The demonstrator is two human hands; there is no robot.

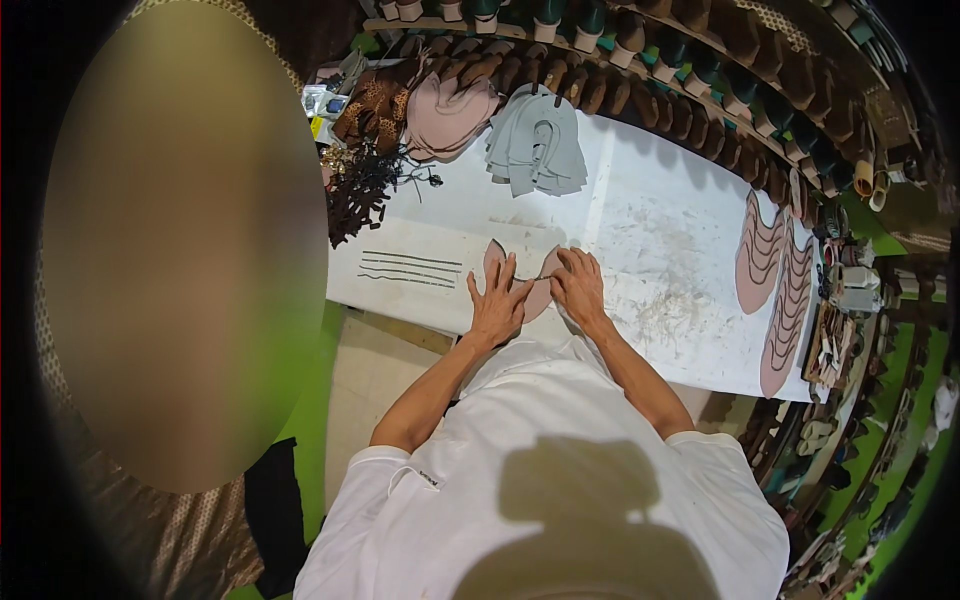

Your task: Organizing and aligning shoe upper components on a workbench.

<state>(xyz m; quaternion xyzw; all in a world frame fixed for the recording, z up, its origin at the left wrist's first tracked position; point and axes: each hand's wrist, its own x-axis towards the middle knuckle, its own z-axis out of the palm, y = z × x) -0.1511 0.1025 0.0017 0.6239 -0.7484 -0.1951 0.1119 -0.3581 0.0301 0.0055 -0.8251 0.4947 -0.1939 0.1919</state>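
A curved pink shoe upper piece (538, 300) with a dark strip along its inner edge lies on the white table, close to my body. My left hand (497, 303) rests on its left part with the fingers spread. On the other side, my right hand (579, 288) has its fingers bent and pinched at the dark edge. What lies under its fingertips is partly hidden. Several thin dark strips (411, 268) lie in a row on the table, left of my left hand.
At the table's back lie a grey stack of cut pieces (538, 150), a pink stack (447, 112) and a dark tangled heap (358, 195). Overlapping edged uppers (788, 320) lie at the right. Rows of shoes (690, 125) line the back. A blurred patch hides the left side.
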